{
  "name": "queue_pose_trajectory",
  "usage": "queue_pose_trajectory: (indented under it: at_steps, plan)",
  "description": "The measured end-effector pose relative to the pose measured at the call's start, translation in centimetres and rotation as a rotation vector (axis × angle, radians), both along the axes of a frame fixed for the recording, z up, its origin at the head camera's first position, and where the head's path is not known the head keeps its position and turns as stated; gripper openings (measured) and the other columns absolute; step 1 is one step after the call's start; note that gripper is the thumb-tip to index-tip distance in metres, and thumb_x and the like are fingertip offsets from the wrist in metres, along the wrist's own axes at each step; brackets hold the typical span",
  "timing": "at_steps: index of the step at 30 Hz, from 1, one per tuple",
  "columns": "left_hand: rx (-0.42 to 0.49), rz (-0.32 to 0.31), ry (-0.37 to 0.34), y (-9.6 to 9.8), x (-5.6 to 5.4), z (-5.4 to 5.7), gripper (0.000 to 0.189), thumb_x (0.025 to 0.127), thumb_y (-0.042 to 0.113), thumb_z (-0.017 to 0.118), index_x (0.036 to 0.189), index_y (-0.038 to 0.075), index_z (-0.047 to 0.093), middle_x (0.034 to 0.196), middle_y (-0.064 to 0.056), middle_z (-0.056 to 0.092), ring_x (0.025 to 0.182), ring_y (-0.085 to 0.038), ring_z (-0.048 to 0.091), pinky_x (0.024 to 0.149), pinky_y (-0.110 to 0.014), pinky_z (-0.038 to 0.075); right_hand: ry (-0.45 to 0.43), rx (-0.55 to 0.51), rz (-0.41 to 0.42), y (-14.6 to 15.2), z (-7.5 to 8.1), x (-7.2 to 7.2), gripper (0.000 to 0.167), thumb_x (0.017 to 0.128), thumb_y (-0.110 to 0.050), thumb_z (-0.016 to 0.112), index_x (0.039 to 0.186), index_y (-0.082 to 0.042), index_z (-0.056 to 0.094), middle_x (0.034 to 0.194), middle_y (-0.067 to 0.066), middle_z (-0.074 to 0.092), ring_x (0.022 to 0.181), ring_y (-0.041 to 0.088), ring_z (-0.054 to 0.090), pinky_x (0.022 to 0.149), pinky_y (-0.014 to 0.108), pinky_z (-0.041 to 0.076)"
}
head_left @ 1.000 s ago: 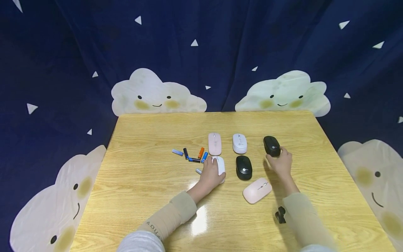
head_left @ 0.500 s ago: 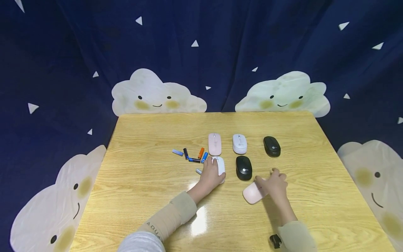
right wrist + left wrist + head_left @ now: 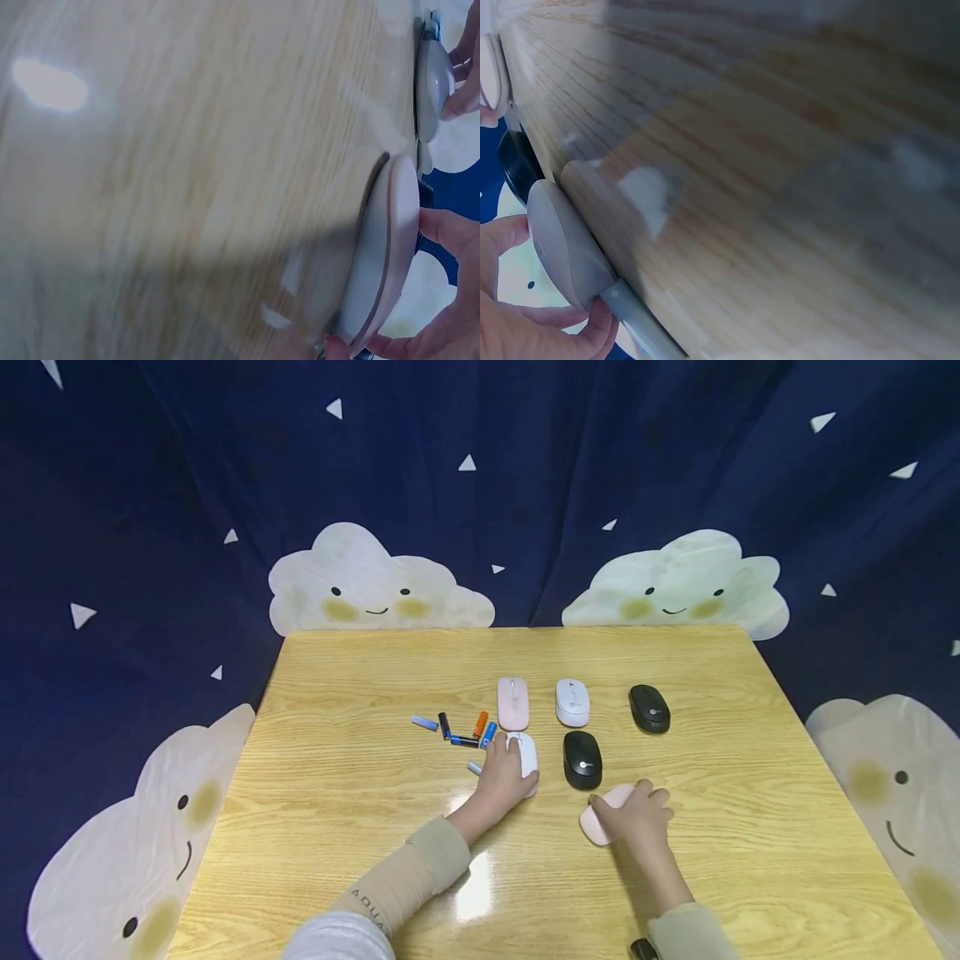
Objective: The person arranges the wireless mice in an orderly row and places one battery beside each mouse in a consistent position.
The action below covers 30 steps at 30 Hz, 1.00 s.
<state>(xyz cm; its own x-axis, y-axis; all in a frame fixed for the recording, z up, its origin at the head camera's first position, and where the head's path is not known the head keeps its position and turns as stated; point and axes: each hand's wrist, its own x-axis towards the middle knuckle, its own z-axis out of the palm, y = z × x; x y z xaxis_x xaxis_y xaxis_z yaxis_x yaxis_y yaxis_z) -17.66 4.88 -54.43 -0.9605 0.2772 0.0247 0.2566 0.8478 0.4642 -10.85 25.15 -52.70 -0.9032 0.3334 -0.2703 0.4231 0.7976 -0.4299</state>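
My left hand [image 3: 501, 777] grips a white computer mouse [image 3: 528, 755] on the table, with thumb and fingers on opposite sides. A pale grey battery [image 3: 641, 322] lies right beside that mouse in the left wrist view. On the near right, my right hand [image 3: 642, 820] spans a pink mouse [image 3: 595, 828], thumb at one edge and fingertips at the other. In the right wrist view this pink mouse [image 3: 390, 247] sits low on the wood between thumb and fingers. Part of its top is hidden by the hand in the head view.
Behind the hands stand another pink mouse [image 3: 513, 703], a second white mouse [image 3: 573, 702] and two black mice, one in the middle [image 3: 582, 760] and one farther right [image 3: 649, 709]. Several batteries, including an orange battery [image 3: 481, 724], lie left of them. A dark curtain [image 3: 525, 485] hangs behind the table.
My right hand has left the far-right black mouse, come down toward the near side and taken hold of the near pink mouse. My left hand stays on the white mouse.
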Motion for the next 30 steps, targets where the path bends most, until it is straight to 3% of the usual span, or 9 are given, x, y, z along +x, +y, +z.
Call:
queue_pose_trajectory:
  at_steps: [6,17,30]
  plan:
    - [-0.005,0.004,-0.008,0.0,0.0,0.0,0.070,0.078,0.034,0.067,0.123,-0.014,0.046,0.126,-0.026,0.039,0.115,-0.036,0.039,0.096,-0.036,0.038,0.029,0.016,0.001,-0.4,-0.1,0.1,0.086,0.074,-0.043,0.066,0.115,0.022,0.026,0.106,0.041,0.026,0.094,0.054,0.033,0.074,0.055,0.037]
    - [0.000,0.003,-0.002,0.0,0.1,0.2,0.070,0.078,0.035,0.067,0.123,-0.015,0.046,0.126,-0.026,0.039,0.114,-0.036,0.039,0.096,-0.036,0.039,-0.006,0.002,-0.010,0.2,-0.3,-0.5,0.083,0.074,-0.039,0.067,0.113,0.022,0.026,0.105,0.038,0.026,0.094,0.053,0.033,0.072,0.054,0.039]
    - [-0.010,0.000,0.018,0.0,0.1,-0.1,0.069,0.078,0.035,0.067,0.122,-0.014,0.046,0.124,-0.027,0.041,0.112,-0.035,0.041,0.095,-0.036,0.040,-0.019,-0.044,0.050,4.7,0.3,-2.8,0.083,0.076,-0.031,0.067,0.130,0.017,0.026,0.118,0.042,0.023,0.101,0.055,0.033,0.074,0.056,0.043]
